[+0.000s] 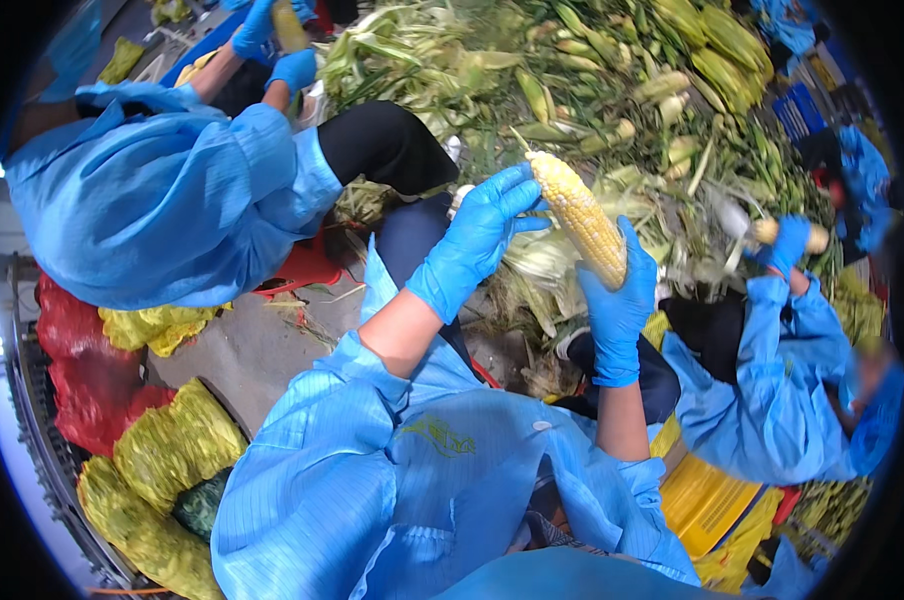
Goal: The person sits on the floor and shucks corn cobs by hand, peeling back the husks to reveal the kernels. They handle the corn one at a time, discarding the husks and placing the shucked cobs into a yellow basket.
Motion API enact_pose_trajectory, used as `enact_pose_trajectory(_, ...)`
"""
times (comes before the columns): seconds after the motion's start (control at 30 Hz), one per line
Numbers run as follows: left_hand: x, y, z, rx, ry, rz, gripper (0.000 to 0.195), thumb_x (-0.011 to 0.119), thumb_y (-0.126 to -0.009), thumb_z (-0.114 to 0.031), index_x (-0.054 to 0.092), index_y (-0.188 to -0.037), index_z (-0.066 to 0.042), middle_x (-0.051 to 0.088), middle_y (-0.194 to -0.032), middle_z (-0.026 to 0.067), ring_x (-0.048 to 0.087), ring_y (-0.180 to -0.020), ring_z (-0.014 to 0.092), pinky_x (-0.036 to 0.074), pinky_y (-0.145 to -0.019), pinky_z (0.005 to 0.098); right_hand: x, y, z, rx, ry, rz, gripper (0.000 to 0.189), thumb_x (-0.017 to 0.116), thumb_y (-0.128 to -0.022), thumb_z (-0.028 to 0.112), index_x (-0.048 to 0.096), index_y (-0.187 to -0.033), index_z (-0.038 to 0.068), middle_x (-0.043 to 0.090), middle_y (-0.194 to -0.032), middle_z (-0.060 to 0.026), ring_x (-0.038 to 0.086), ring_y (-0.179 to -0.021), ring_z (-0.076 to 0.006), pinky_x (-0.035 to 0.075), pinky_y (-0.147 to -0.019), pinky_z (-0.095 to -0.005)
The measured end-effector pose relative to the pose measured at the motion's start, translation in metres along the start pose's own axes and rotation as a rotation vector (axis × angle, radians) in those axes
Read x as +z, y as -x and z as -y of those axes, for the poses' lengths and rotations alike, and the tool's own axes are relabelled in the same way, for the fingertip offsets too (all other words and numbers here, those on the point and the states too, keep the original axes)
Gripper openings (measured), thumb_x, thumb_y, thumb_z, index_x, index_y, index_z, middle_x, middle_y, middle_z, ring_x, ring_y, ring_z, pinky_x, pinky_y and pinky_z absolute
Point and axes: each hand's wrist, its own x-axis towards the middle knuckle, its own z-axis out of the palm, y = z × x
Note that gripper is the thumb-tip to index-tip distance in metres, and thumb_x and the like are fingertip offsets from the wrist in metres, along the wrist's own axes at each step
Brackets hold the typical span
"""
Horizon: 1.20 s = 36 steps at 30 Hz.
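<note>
A husked ear of yellow corn [579, 217] is held up at a tilt between my hands, a thin strand of silk or husk at its upper tip. My right hand [618, 307], in a blue glove, grips the lower end, with the thumb and fingers on either side. The fingers of my left hand [489, 229], gloved the same way, hold the upper end from the left; some fingertips are hidden behind the cob. Below and beyond the ear lies a large heap of corn husks [437, 82] with leafy ears among them.
A co-worker in a blue smock [159, 195] sits close at left, holding a cob. Another co-worker [759, 390] at right grips a peeled ear [789, 235]. Yellow mesh sacks [178, 442] and red sacks [88, 360] stand at lower left. A yellow crate [707, 499] is at lower right.
</note>
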Motion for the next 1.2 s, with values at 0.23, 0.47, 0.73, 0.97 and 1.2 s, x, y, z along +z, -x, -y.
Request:
enact_pose_trajectory(0.23, -0.035, -0.032, -0.037, 0.120, 0.363, 0.040, 0.040, 0.058, -0.089, -0.016, 0.049, -0.125, -0.001, 0.056, -0.121, 0.0130, 0.055, -0.111, 0.028, 0.044, -0.097, 0.0466, 0.041, -0.039, 0.039, -0.154, 0.112, 0.016, 0.085, 0.082, -0.060, 0.011, 0.044, -0.136, 0.016, 0.054, -0.099, -0.0094, 0.052, -0.093, -0.0273, 0.044, -0.082, -0.0364)
enact_pose_trajectory(0.47, -0.067, -0.091, -0.073, 0.149, 0.717, 0.093, 0.034, 0.055, -0.090, -0.015, 0.052, -0.120, 0.000, 0.058, -0.118, 0.0160, 0.054, -0.111, 0.029, 0.041, -0.099, 0.0439, 0.089, -0.082, 0.068, -0.292, 0.050, 0.025, 0.088, 0.083, -0.060, 0.009, 0.041, -0.138, 0.013, 0.053, -0.102, -0.0109, 0.052, -0.093, -0.0271, 0.045, -0.081, -0.0359)
enact_pose_trajectory(0.73, -0.092, -0.104, -0.107, 0.338, 0.958, 0.270, 0.033, 0.058, -0.084, -0.017, 0.057, -0.113, 0.000, 0.061, -0.113, 0.0163, 0.056, -0.107, 0.031, 0.039, -0.100, 0.0470, 0.153, -0.121, 0.071, -0.313, -0.036, 0.088, 0.083, 0.077, -0.065, 0.004, 0.039, -0.139, 0.011, 0.053, -0.107, -0.0131, 0.051, -0.098, -0.0285, 0.043, -0.086, -0.0353)
enact_pose_trajectory(0.97, -0.117, -0.107, -0.118, 0.446, 0.731, 0.073, 0.039, 0.061, -0.079, -0.018, 0.056, -0.112, 0.003, 0.059, -0.113, 0.0196, 0.056, -0.106, 0.036, 0.040, -0.099, 0.0486, 0.206, -0.132, 0.062, -0.297, -0.189, 0.172, 0.079, 0.076, -0.067, 0.003, 0.040, -0.138, 0.009, 0.055, -0.112, -0.0122, 0.052, -0.100, -0.0259, 0.042, -0.089, -0.0358)
enact_pose_trajectory(1.2, -0.144, -0.107, -0.130, 0.529, 0.741, 0.042, 0.040, 0.061, -0.076, -0.018, 0.056, -0.109, 0.004, 0.060, -0.109, 0.0205, 0.057, -0.103, 0.035, 0.043, -0.095, 0.0472, 0.237, -0.140, 0.073, -0.284, -0.213, 0.211, 0.078, 0.075, -0.067, 0.000, 0.042, -0.137, 0.010, 0.055, -0.111, -0.0115, 0.051, -0.100, -0.0262, 0.042, -0.089, -0.0363)
